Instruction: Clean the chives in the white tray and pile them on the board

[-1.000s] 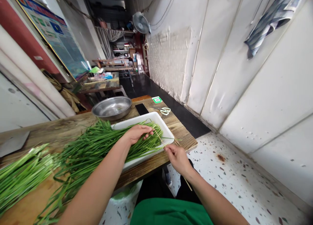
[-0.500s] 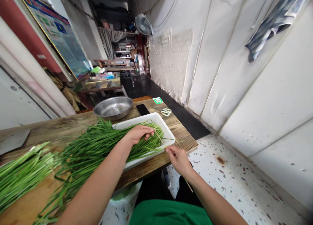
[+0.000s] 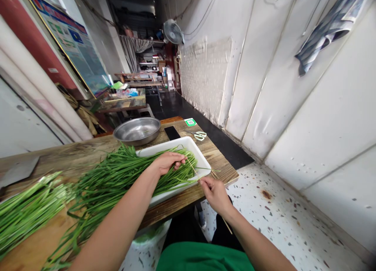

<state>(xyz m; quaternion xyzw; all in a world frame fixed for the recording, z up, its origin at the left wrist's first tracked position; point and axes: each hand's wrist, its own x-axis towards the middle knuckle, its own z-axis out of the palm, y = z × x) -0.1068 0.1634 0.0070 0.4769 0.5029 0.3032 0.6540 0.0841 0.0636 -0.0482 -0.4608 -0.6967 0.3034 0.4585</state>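
Pinching one straw strand (image 3: 192, 167), the left hand (image 3: 168, 163) is over greens (image 3: 117, 171) in and overhanging one white tray (image 3: 201, 156); the right hand (image 3: 215, 191) grips the same strand at the near edge of the table (image 3: 219, 158), open floor (image 3: 249, 202) to its right. Beyond the tray sit one steel basin (image 3: 136, 135) and one phone (image 3: 172, 133).

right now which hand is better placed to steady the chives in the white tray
Probably the left hand: it is over the chives in the white tray; the right hand is outside its rim. Both pinch a straw strand.
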